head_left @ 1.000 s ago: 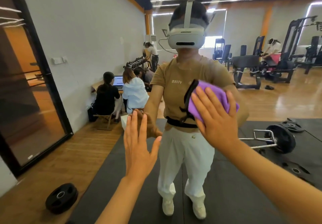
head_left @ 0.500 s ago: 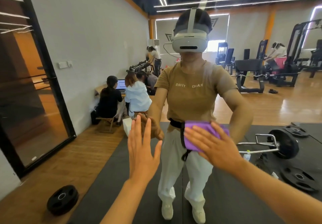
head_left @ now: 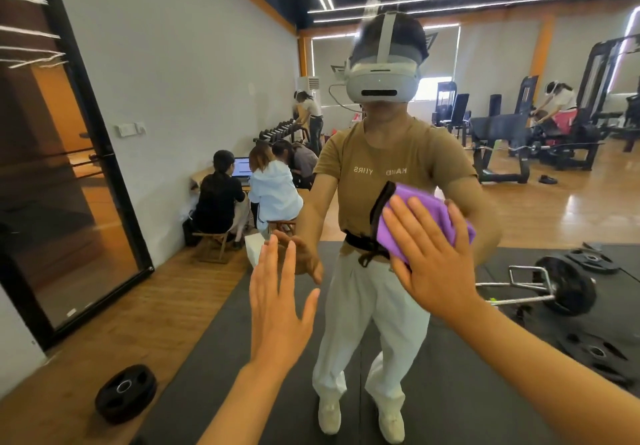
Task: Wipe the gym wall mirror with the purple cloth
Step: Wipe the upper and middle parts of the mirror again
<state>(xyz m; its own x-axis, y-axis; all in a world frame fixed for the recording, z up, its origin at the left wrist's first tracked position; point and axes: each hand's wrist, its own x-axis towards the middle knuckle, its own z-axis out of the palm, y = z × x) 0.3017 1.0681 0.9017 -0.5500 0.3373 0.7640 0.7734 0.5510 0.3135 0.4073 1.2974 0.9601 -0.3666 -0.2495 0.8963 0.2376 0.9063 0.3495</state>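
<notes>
A: Two hands on the glass. Right hand [head_left: 438, 264] flat, fingers straight, pressing the purple cloth [head_left: 420, 216] against the wall mirror [head_left: 346, 64], about mid-height in the wearer's reflection. So the grip there is apart: pressing, not pinching.

B: Left?

A: Left hand [head_left: 278, 301] open too, palm flat toward the mirror, holding nothing. Looks like a brace, though actual contact is hard to confirm.

B: Step?

A: Mid-wipe, I'd say. Next stroke needs steady flat pressure so the cloth slides with the palm, not out from under it.

B: Obstacles?

A: Nothing on the glass. Weight plate [head_left: 125, 392] on the floor at lower left. Barbell [head_left: 540, 285] and plates show only as reflections.
</notes>
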